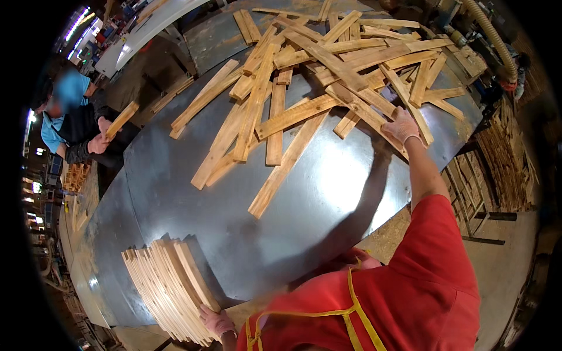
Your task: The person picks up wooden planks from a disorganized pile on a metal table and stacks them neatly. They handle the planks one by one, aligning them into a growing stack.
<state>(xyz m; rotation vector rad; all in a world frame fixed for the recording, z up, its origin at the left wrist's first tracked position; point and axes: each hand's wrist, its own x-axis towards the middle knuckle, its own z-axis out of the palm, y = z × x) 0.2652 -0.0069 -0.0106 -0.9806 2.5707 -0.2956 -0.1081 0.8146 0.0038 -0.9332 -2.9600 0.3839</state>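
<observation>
A loose pile of pale wooden slats (316, 111) spreads over the far part of a grey metal table (293, 245). My right hand (404, 126), in a light pinkish glove, reaches far to the right, its fingers closed on a wooden slat (370, 119) at the pile's near right side. At the lower left, several slats stand side by side in a tight row (161, 286). My left hand (216, 322), also gloved, has its fingers closed at the near end of the row's rightmost slat (194, 272). Part of its grip is hidden.
Across the table at the left, a co-worker in blue (70, 99) holds a wooden piece (123, 120) in gloved hands. A metal rack (468, 187) and stacked wood (503, 158) stand on the right. A ribbed hose (489, 29) hangs at the upper right.
</observation>
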